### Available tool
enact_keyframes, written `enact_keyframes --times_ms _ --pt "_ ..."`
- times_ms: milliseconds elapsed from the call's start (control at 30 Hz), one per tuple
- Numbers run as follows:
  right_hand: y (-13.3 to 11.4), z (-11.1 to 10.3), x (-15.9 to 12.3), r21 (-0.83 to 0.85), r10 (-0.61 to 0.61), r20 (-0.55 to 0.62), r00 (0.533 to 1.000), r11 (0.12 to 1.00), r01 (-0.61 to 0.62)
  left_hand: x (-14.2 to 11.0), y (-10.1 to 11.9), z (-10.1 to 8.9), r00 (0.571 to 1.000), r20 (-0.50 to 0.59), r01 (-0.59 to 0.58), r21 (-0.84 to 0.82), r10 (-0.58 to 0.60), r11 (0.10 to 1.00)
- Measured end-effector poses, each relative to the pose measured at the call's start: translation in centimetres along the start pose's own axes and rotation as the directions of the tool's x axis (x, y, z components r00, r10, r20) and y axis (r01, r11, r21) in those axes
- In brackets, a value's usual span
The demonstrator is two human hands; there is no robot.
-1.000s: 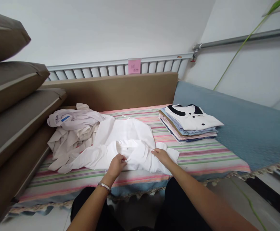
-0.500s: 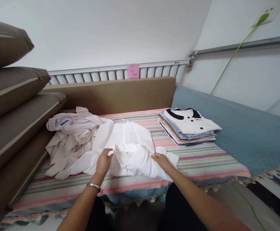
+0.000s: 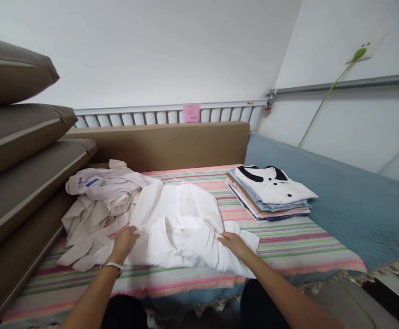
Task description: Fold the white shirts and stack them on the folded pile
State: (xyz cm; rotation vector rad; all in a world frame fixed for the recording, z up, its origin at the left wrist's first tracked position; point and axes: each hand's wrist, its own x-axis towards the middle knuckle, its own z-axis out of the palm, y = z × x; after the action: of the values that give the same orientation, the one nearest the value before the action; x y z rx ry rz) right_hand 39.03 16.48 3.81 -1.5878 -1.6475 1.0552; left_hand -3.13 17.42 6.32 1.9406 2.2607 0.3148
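While the white shirt (image 3: 189, 253) is lying spread on the striped cloth (image 3: 298, 244), collar showing, the left hand (image 3: 124, 241) has its grip pinching one side and the right hand (image 3: 235, 245) pinches the other. Crumpled clothes (image 3: 97, 208) sit left, a folded stack (image 3: 271, 194) sits right.

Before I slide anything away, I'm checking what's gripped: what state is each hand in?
Left hand: closed, holding the white shirt at one side.
Right hand: closed, holding its other side.
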Motion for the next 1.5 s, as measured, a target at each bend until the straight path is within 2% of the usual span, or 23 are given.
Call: enact_keyframes --times_ms 133,200,300,367,400,433,500,567,667,733,800,900,1000,1100,1233,1367,1500 --pt "-0.4 0.0 -1.2 -0.063 -0.091 0.071 0.993 0.993 0.096 -2.5 -2.0 -0.4 0.998 -0.020 -0.068 -0.027 0.067 0.997" --pt "-0.3 0.0 -1.6 -0.109 -0.097 0.078 0.992 0.988 0.105 -4.1 -2.9 -0.7 0.996 -0.043 -0.077 -0.020 0.076 0.997" --pt "-0.6 -0.1 -1.8 -0.201 -0.051 0.023 0.998 0.978 0.055 -6.3 -2.3 -1.1 0.970 -0.205 -0.140 -0.017 0.134 0.990" --pt "-1.2 -0.2 -2.0 -0.275 -0.065 -0.079 0.995 0.961 0.041 -7.7 -0.1 -1.2 0.917 -0.306 -0.287 -0.065 0.255 0.956" --pt "-1.8 -0.2 -2.3 -0.315 -0.120 -0.142 0.983 0.947 0.070 -8.3 1.4 -1.1 0.891 -0.323 -0.370 -0.103 0.321 0.923" --pt "-2.5 -0.1 -2.6 -0.353 -0.204 -0.201 0.958 0.928 0.123 -9.0 3.2 -0.8 0.873 -0.310 -0.435 -0.148 0.376 0.888" --pt "-4.2 0.4 -3.5 -0.408 -0.395 -0.257 0.882 0.872 0.272 -10.1 6.8 0.2 0.869 -0.254 -0.480 -0.216 0.425 0.851" --pt "-6.0 1.6 -4.6 -0.393 -0.516 -0.209 0.831 0.822 0.412 -11.0 9.7 1.6 0.890 -0.215 -0.449 -0.245 0.403 0.860" --pt "-8.2 4.3 -5.9 -0.302 -0.549 -0.021 0.836 0.800 0.518 -11.8 12.0 3.7 0.920 -0.206 -0.378 -0.243 0.333 0.893" --pt "-8.9 6.2 -6.3 -0.263 -0.541 0.101 0.835 0.795 0.547 -12.2 12.2 4.6 0.927 -0.201 -0.361 -0.235 0.318 0.903" --pt "-9.1 7.7 -6.2 -0.254 -0.528 0.175 0.831 0.791 0.556 -12.6 11.9 5.1 0.927 -0.202 -0.360 -0.238 0.317 0.902" --pt "-8.8 9.2 -5.9 -0.276 -0.492 0.233 0.839 0.794 0.542 -13.4 11.0 5.1 0.921 -0.251 -0.365 -0.291 0.297 0.884" --pt "-8.4 9.9 -5.7 -0.348 -0.420 0.278 0.864 0.794 0.498 -14.4 10.4 4.8 0.902 -0.309 -0.411 -0.396 0.302 0.821" --pt "-8.4 10.1 -5.8 -0.439 -0.330 0.266 0.906 0.795 0.419 -15.0 10.2 4.7 0.892 -0.326 -0.442 -0.482 0.314 0.756" --pt "-8.9 9.8 -6.0 -0.443 -0.299 0.206 0.932 0.820 0.361 -14.8 10.3 4.9 0.915 -0.290 -0.400 -0.572 0.280 0.716" --pt "-9.1 9.7 -5.9 -0.349 -0.346 0.156 0.925 0.857 0.380 -14.3 10.3 4.9 0.942 -0.235 -0.334 -0.559 0.241 0.759" --pt "-8.9 9.9 -6.1 -0.291 -0.370 0.106 0.923 0.876 0.385 -14.4 10.1 4.4 0.918 -0.246 -0.392 -0.439 0.312 0.809"
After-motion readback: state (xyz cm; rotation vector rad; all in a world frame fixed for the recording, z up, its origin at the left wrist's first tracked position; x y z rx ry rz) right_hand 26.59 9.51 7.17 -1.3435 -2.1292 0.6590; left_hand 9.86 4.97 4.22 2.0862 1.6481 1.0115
